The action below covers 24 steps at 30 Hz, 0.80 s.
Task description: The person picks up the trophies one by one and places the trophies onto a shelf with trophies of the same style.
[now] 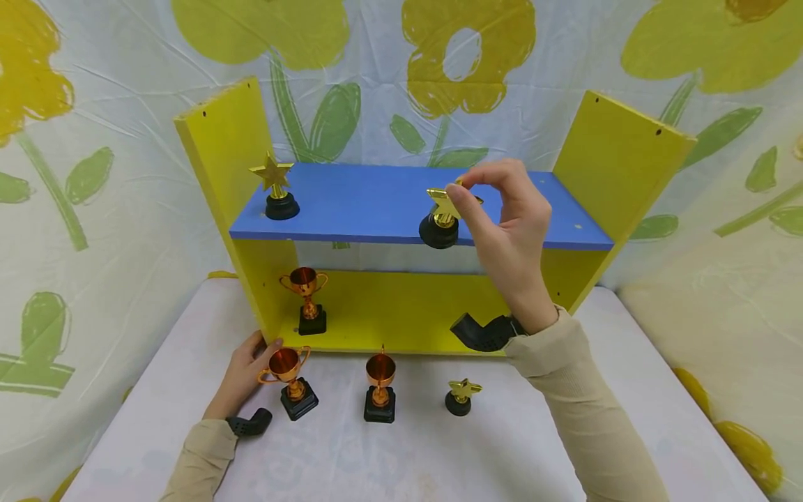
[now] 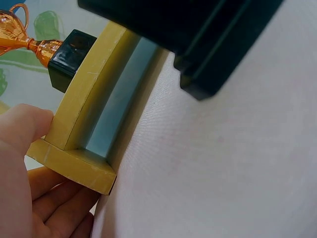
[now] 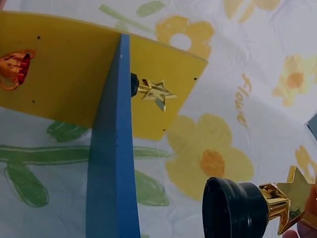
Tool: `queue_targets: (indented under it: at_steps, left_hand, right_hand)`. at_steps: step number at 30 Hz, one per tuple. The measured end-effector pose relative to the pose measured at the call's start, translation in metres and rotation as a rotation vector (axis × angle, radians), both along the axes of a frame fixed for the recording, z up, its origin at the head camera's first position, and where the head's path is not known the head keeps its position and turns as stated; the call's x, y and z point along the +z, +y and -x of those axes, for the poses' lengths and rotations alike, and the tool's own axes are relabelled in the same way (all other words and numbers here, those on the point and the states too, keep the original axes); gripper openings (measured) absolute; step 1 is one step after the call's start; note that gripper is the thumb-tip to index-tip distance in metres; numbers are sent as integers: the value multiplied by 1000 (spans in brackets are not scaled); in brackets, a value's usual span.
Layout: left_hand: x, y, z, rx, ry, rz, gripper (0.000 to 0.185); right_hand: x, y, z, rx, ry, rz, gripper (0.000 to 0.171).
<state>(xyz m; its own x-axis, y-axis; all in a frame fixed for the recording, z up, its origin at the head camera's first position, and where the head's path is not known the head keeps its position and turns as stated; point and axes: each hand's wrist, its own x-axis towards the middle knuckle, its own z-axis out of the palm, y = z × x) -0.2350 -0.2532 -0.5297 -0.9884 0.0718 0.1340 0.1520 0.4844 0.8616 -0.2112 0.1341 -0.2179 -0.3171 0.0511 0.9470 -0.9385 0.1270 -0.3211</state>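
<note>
Right hand [image 1: 517, 233] is pinching a star trophy [image 1: 442, 222]; left hand [image 1: 245, 366] is gripping the shelf unit [image 1: 364, 202]. Level handling is likely preventing tipping.

Creased pale fabric walls [image 1: 150, 139], printed with large yellow flowers [image 1: 514, 42], green stems [image 1: 53, 192], leaves [image 1: 337, 122] and the word "Flower" [image 3: 241, 101], enclose the back and both sides of a white-topped bench [image 1: 439, 460] under soft light.

At the left, the upper board [image 1: 364, 202] bears a star trophy [image 1: 273, 174] and the lower board [image 1: 408, 307] a cup [image 1: 309, 308]. Before the shelf [image 1: 228, 146], on the table [image 1: 339, 467], stand from left a second cup [image 1: 293, 388], a third cup [image 1: 380, 396] and another star trophy [image 1: 462, 392].
</note>
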Motion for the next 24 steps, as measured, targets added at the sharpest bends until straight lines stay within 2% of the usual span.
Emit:
queue_targets:
  at_steps: [9, 16, 19, 24]
  left_hand:
    - [0, -1, 0, 3, 5, 4, 59]
    - [-1, 0, 1, -1, 12, -3, 56]
    - [0, -1, 1, 5, 21, 9, 56]
    - [2, -1, 0, 1, 33, 26, 57]
  right_hand:
    - [5, -11, 13, -17, -47, -11, 10]
    - [7, -10, 32, -69, -104, -46, 10]
    - [10, -12, 34, -94, -184, -56, 10]
    - [18, -22, 23, -100, -334, -72, 10]
